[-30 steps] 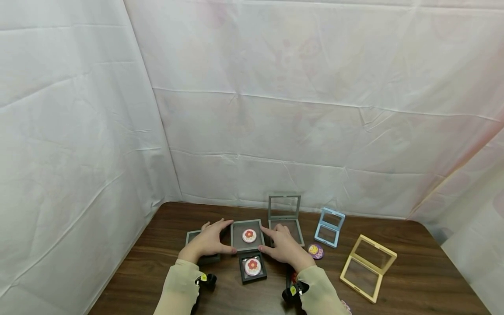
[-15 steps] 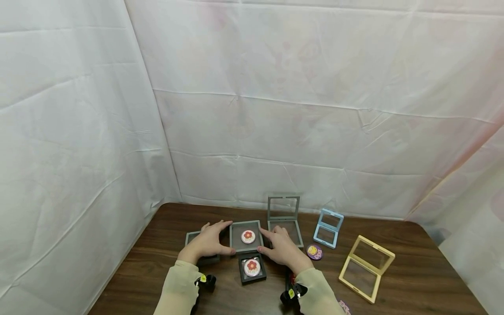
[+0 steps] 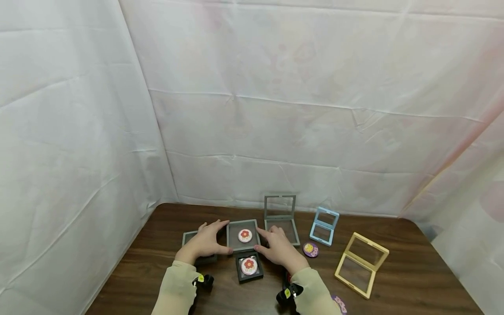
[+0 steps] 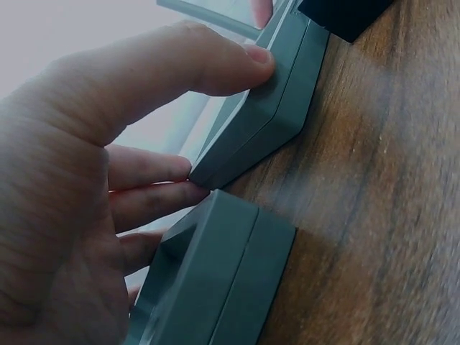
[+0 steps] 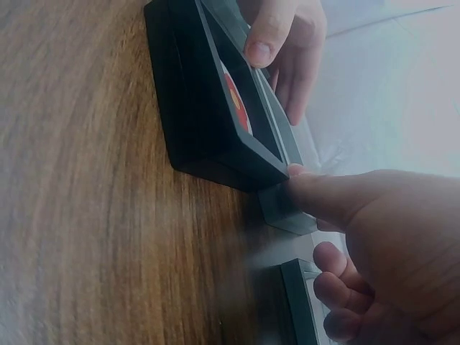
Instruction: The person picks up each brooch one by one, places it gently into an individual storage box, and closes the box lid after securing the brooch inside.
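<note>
A square grey display case lies on the table with a round red-flower badge in its middle. My left hand holds its left side, thumb at the near corner and fingers at the far corner. On the opposite side, the thumb and index finger of my right hand hold the right edge; its other fingers are curled. Just in front sits a smaller black case with a similar flower badge. Another grey case is partly hidden beneath my left hand.
An open grey case stands behind my right hand. Farther right are an open blue case and an open yellow case. Purple badges lie nearby, one by the right sleeve. White cloth hangs behind the table.
The head view has shifted slightly, so everything appears a little farther left. Both hands keep the same hold on the grey case, and nothing else has visibly moved.
</note>
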Demonstrator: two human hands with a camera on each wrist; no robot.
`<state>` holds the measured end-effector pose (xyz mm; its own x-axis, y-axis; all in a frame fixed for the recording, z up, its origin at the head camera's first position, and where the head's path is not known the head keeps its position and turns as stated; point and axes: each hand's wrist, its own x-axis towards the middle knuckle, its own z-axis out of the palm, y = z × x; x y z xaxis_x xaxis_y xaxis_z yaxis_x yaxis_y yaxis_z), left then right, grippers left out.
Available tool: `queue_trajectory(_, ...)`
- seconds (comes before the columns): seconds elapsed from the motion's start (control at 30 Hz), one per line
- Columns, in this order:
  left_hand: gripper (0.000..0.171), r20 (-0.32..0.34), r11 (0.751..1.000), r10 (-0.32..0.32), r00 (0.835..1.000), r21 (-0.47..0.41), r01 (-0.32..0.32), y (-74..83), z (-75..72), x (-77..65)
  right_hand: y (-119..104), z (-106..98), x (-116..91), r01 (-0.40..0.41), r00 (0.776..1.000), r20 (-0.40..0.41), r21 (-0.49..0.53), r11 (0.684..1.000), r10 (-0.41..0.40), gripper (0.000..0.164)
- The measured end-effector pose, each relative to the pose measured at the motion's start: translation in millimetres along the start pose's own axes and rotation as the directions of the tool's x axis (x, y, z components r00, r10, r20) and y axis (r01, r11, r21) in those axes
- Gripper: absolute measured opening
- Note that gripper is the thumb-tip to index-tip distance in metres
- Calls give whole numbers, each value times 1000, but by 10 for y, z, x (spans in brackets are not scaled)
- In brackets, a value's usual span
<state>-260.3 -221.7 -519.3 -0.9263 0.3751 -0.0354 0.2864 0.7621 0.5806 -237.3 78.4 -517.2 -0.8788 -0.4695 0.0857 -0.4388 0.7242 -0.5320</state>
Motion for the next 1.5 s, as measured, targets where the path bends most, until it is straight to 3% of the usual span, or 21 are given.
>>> queue_trajectory(0.63,101,-3,1000,-4,1000,4,4,-8,61,-23,10,20,-40,5,1000,-11,1,1000,-5,62)
queue_trajectory(1.5,97,-15,999,-6,1000,39,6,73,33,-19,18,23,-46,6,1000,-27,-29,1000,-7,56)
